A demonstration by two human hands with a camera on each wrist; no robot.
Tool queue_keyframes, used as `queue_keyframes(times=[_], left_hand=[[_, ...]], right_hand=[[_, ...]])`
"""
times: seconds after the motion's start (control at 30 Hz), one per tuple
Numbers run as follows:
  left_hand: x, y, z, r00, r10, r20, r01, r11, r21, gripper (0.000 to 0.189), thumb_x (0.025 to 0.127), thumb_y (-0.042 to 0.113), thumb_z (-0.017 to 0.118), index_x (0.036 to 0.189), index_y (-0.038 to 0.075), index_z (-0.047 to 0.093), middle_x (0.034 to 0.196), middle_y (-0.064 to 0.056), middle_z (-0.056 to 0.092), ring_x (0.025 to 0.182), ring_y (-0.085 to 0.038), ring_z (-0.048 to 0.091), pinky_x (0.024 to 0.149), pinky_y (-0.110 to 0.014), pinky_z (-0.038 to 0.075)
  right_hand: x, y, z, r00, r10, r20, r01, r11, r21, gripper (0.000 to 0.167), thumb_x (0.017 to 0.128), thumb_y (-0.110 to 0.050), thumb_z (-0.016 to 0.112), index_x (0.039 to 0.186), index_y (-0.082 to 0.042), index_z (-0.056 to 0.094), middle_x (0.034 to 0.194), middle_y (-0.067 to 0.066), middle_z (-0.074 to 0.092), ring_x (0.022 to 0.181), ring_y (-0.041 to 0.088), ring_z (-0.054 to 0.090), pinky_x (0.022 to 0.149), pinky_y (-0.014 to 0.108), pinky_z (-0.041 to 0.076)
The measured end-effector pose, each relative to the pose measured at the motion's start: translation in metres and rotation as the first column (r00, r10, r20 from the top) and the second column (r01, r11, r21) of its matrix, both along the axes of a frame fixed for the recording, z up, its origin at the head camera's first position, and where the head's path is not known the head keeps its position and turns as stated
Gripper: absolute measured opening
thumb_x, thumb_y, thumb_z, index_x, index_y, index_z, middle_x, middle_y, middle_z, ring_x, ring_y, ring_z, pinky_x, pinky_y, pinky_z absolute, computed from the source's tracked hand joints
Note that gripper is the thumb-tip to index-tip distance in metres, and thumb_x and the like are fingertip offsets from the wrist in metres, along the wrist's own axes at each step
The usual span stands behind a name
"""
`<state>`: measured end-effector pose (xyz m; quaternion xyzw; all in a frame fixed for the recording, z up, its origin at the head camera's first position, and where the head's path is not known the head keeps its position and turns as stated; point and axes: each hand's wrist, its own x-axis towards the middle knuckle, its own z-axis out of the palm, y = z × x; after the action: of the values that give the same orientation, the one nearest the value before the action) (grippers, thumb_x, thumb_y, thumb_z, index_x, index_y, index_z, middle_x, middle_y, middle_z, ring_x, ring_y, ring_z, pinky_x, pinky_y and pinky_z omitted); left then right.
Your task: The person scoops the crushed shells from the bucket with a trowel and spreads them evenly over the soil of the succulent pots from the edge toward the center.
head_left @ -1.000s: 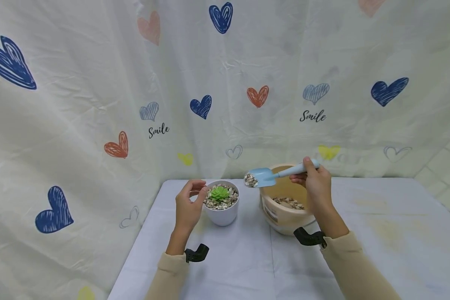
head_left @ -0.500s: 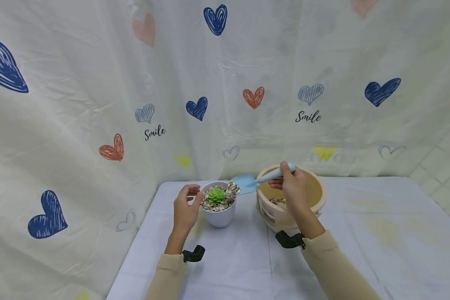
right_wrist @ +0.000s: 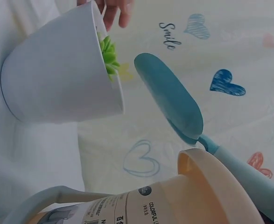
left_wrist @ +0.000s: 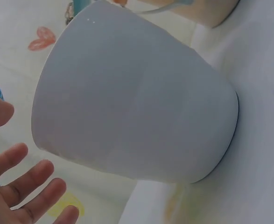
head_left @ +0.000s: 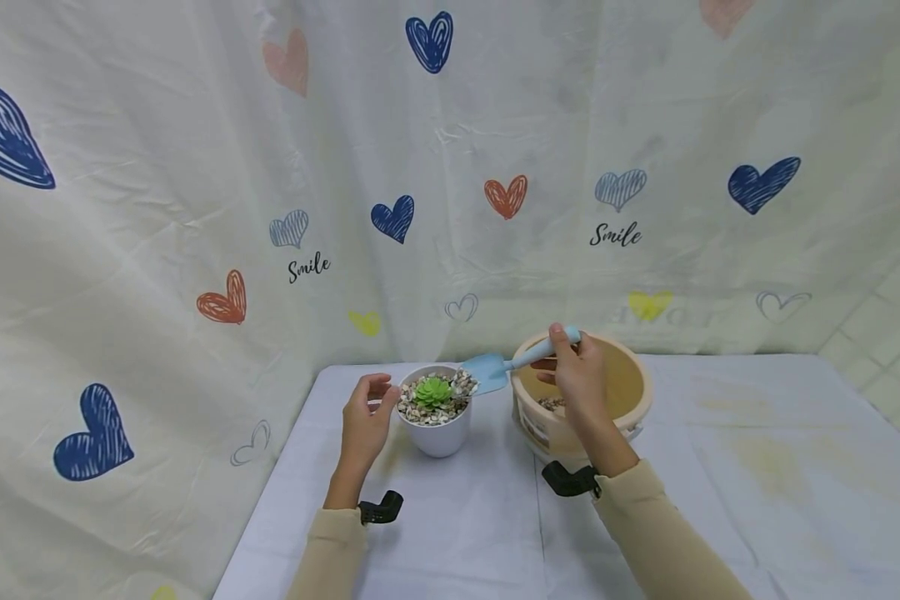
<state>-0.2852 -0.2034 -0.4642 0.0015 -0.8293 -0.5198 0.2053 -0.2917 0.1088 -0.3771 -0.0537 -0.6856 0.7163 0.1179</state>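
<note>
My right hand grips the handle of a light blue garden trowel. The trowel's blade slants down leftward, its pebble-covered tip over the right rim of a white flowerpot. Inside that pot a green succulent sits among pebbles. My left hand is at the pot's left side with fingers loosely bent. In the left wrist view these fingers are spread and apart from the white wall. Seen from the right wrist, the trowel blade hovers beyond the pot's mouth.
A cream bucket stands right of the pot, under my right hand, with pebbles at its bottom. Its label and handle show in the right wrist view. A white cloth covers the table; a heart-printed curtain hangs behind.
My right hand has carried the pebble-loaded trowel leftward and down, from above the bucket to the flowerpot's right rim. My left hand has drawn slightly away from the pot.
</note>
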Motion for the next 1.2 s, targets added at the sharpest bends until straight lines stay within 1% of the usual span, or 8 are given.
queue_keyframes(times=[0.17,0.3,0.43,0.5,0.63,0.8,1.0,1.2], left_hand=[[-0.002,-0.005,-0.005,0.986,-0.093,0.141,0.092,0.996,0.013,0.047,0.101,0.043,0.062,0.140,0.019,0.051,0.132,-0.009,0.060,0.122,-0.028,0.058,0.102,-0.051,0.048],[-0.003,-0.007,-0.012,0.943,-0.242,0.230,0.236,0.970,0.057,0.071,0.096,0.045,0.066,0.154,0.017,0.034,0.146,-0.014,0.048,0.132,-0.034,0.050,0.107,-0.054,0.045],[-0.003,-0.004,-0.020,0.910,-0.335,0.244,0.324,0.942,0.084,0.104,0.082,0.040,0.084,0.161,0.019,0.018,0.154,-0.016,0.037,0.136,-0.036,0.045,0.110,-0.056,0.042],[-0.004,0.001,-0.023,0.916,-0.326,0.236,0.316,0.946,0.076,0.119,0.074,0.041,0.091,0.162,0.025,0.014,0.159,-0.014,0.033,0.140,-0.035,0.044,0.113,-0.057,0.040],[-0.004,0.013,-0.030,0.947,-0.258,0.193,0.249,0.966,0.068,0.135,0.060,0.043,0.099,0.162,0.033,0.011,0.162,-0.010,0.032,0.148,-0.033,0.038,0.117,-0.059,0.036],[-0.004,0.022,-0.034,0.970,-0.202,0.134,0.194,0.979,0.070,0.136,0.054,0.040,0.102,0.160,0.026,0.019,0.157,-0.009,0.040,0.143,-0.031,0.044,0.116,-0.056,0.038],[-0.005,0.021,-0.038,0.975,-0.197,0.106,0.190,0.979,0.072,0.125,0.055,0.040,0.102,0.155,0.021,0.029,0.151,-0.004,0.048,0.139,-0.026,0.049,0.113,-0.053,0.041],[-0.006,0.016,-0.038,0.965,-0.239,0.109,0.229,0.968,0.102,0.120,0.057,0.036,0.102,0.154,0.025,0.032,0.153,-0.001,0.047,0.142,-0.025,0.047,0.116,-0.052,0.040]], right_hand=[[0.001,-0.003,0.001,1.000,0.005,-0.005,-0.006,1.000,-0.007,0.045,0.104,-0.048,0.051,0.112,-0.005,0.058,0.104,0.008,0.066,0.079,0.014,0.075,0.068,0.025,0.062],[0.002,-0.006,0.002,1.000,0.008,-0.020,-0.008,1.000,0.006,0.047,0.104,-0.047,0.052,0.115,-0.001,0.057,0.105,0.013,0.066,0.076,0.011,0.074,0.070,0.024,0.062],[0.003,-0.006,0.001,1.000,0.011,-0.027,-0.010,1.000,0.013,0.048,0.104,-0.047,0.052,0.115,0.000,0.056,0.104,0.012,0.066,0.077,0.010,0.073,0.072,0.023,0.061],[0.003,-0.006,0.000,0.999,0.008,-0.033,-0.008,1.000,0.007,0.048,0.104,-0.047,0.052,0.116,0.000,0.055,0.105,0.013,0.066,0.077,0.010,0.074,0.072,0.023,0.061],[0.002,-0.006,-0.002,0.999,0.002,-0.045,-0.001,1.000,0.008,0.049,0.103,-0.047,0.053,0.115,0.000,0.055,0.107,0.016,0.065,0.078,0.011,0.074,0.073,0.023,0.061],[0.001,-0.007,-0.005,0.999,0.001,-0.045,0.001,0.999,0.032,0.049,0.102,-0.048,0.055,0.116,-0.001,0.057,0.106,0.017,0.065,0.082,0.016,0.075,0.074,0.024,0.061],[0.002,-0.007,-0.006,0.999,0.011,-0.040,-0.010,0.999,0.032,0.045,0.102,-0.047,0.056,0.118,-0.005,0.058,0.105,0.014,0.064,0.087,0.021,0.075,0.077,0.026,0.062],[0.003,-0.008,-0.005,0.999,0.016,-0.046,-0.015,0.999,0.035,0.045,0.103,-0.048,0.055,0.118,-0.006,0.057,0.105,0.016,0.063,0.084,0.018,0.075,0.076,0.025,0.061]])
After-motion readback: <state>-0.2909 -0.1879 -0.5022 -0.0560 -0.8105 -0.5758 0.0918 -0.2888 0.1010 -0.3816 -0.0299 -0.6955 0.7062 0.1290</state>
